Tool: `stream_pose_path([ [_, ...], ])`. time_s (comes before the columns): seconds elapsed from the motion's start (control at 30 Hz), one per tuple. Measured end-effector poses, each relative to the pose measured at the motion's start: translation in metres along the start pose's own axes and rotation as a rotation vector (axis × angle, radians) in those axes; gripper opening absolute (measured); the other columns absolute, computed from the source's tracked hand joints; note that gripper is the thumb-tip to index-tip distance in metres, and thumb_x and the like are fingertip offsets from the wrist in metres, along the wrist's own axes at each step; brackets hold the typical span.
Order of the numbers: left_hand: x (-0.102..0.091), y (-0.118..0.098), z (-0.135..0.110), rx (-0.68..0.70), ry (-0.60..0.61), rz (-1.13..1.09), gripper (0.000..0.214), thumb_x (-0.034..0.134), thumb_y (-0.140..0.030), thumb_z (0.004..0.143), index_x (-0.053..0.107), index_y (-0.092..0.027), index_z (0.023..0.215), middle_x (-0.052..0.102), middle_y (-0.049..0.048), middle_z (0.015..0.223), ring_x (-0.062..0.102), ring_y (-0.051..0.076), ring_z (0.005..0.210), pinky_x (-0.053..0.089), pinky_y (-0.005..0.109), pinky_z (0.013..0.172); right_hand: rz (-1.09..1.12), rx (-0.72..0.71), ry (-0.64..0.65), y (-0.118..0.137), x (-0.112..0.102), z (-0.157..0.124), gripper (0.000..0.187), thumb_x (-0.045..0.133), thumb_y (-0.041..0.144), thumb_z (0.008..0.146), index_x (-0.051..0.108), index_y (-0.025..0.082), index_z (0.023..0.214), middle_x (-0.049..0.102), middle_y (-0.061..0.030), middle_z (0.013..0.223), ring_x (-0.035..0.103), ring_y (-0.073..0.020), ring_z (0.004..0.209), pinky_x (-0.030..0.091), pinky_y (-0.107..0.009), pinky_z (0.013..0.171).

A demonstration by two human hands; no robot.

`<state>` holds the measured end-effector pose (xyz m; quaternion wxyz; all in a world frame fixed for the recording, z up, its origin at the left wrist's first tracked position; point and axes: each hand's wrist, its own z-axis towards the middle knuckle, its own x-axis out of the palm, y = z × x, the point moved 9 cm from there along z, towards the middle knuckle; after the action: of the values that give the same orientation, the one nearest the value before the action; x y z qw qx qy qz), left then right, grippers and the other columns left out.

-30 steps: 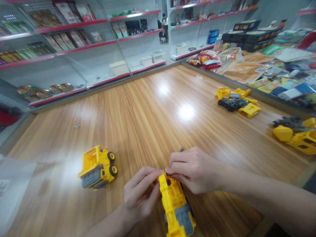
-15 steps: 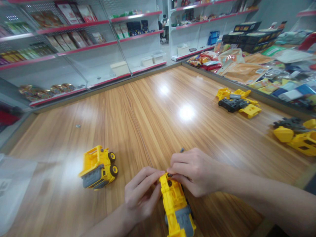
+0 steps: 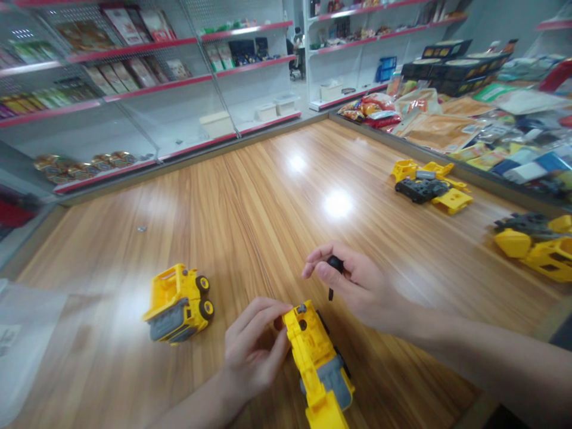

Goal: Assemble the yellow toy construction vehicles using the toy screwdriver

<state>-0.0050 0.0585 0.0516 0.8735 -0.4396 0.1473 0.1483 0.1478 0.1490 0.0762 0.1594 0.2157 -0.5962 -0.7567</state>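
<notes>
A yellow and grey toy construction truck point(image 3: 319, 357) stands on the wooden table, its long yellow arm running toward me. At the truck's far left corner, my left hand point(image 3: 254, 345) pinches the edge between thumb and fingers. A small grey screw point(image 3: 302, 308) sticks up from the far end of the truck. Above and right of that end, my right hand point(image 3: 353, 283) is curled around a small black screwdriver point(image 3: 335, 264), apart from the truck. The tool's rounded top and a short lower piece show; the rest is hidden by the thumb.
Left of my hands stands a yellow toy dump truck point(image 3: 179, 304), with a clear plastic bag point(image 3: 31, 351) at the left edge. A grey screw point(image 3: 142, 229) lies farther back. Yellow and black toy parts point(image 3: 429, 185) and more truck parts point(image 3: 536, 244) are at right.
My right hand has drawn off the truck's far end, up and right, and now shows the black screwdriver. The grey screw at the truck's end is uncovered. My left hand stays on the truck.
</notes>
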Motion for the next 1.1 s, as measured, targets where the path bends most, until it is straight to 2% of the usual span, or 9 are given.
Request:
stream_pose_path([
  [0.13, 0.001, 0.004, 0.000, -0.032, -0.009, -0.042, 0.034, 0.064, -0.002, 0.077, 0.064, -0.013, 0.108, 0.064, 0.0113, 0.091, 0.061, 0.019, 0.079, 0.054, 0.029, 0.063, -0.002, 0.097, -0.053, -0.011, -0.004, -0.001, 0.025, 0.065, 0.039, 0.089, 0.064, 0.017, 0.100, 0.068, -0.0021, 0.085, 0.060, -0.0130, 0.074, 0.048, -0.026, 0.067],
  [0.27, 0.001, 0.007, 0.000, -0.045, -0.019, -0.052, 0.032, 0.065, -0.004, 0.077, 0.064, -0.015, 0.107, 0.064, 0.0110, 0.090, 0.060, 0.019, 0.079, 0.053, 0.030, 0.064, -0.009, 0.157, -0.083, -0.016, -0.005, -0.001, 0.019, 0.072, 0.034, 0.083, 0.069, 0.016, 0.087, 0.065, 0.0011, 0.073, 0.056, -0.0102, 0.063, 0.045, -0.023, 0.057],
  [0.6, 0.003, 0.001, 0.003, -0.038, 0.020, -0.047, 0.030, 0.061, -0.006, 0.080, 0.063, -0.013, 0.109, 0.063, 0.0120, 0.092, 0.060, 0.020, 0.081, 0.053, 0.031, 0.066, 0.025, 0.225, -0.099, -0.023, -0.001, -0.003, 0.016, 0.073, 0.032, 0.082, 0.072, 0.016, 0.085, 0.068, 0.0007, 0.075, 0.059, -0.0110, 0.069, 0.047, -0.023, 0.064],
  [0.8, 0.004, 0.007, -0.001, -0.053, 0.041, -0.048, 0.031, 0.061, -0.004, 0.080, 0.063, -0.013, 0.110, 0.064, 0.0128, 0.095, 0.061, 0.020, 0.084, 0.053, 0.030, 0.067, 0.029, 0.230, -0.156, -0.028, -0.003, -0.008, 0.018, 0.074, 0.035, 0.081, 0.072, 0.018, 0.087, 0.068, 0.0004, 0.076, 0.060, -0.0126, 0.069, 0.048, -0.025, 0.064],
  [0.9, 0.004, 0.012, -0.002, -0.088, 0.053, -0.053, 0.029, 0.062, -0.006, 0.081, 0.064, -0.013, 0.110, 0.065, 0.0124, 0.096, 0.063, 0.021, 0.085, 0.054, 0.031, 0.069, 0.056, 0.146, -0.175, -0.023, -0.002, -0.010, 0.016, 0.075, 0.032, 0.081, 0.071, 0.018, 0.087, 0.070, -0.0008, 0.082, 0.064, -0.0143, 0.076, 0.051, -0.026, 0.068],
  [1.0, 0.002, 0.014, 0.000, -0.129, 0.046, -0.039, 0.025, 0.063, -0.009, 0.083, 0.066, -0.016, 0.107, 0.066, 0.0096, 0.095, 0.064, 0.021, 0.084, 0.054, 0.030, 0.069, 0.060, -0.043, -0.152, -0.008, 0.001, -0.012, 0.011, 0.075, 0.026, 0.082, 0.069, 0.017, 0.084, 0.071, -0.0028, 0.090, 0.067, -0.0154, 0.086, 0.054, -0.028, 0.078],
  [1.1, 0.003, 0.017, 0.001, -0.191, 0.049, -0.028, 0.020, 0.062, -0.012, 0.085, 0.067, -0.018, 0.103, 0.066, 0.0075, 0.094, 0.065, 0.021, 0.083, 0.053, 0.030, 0.070, -0.050, -0.221, -0.110, 0.010, 0.005, -0.013, 0.008, 0.074, 0.021, 0.083, 0.068, 0.015, 0.086, 0.071, -0.0047, 0.093, 0.067, -0.0149, 0.089, 0.054, -0.027, 0.083],
])
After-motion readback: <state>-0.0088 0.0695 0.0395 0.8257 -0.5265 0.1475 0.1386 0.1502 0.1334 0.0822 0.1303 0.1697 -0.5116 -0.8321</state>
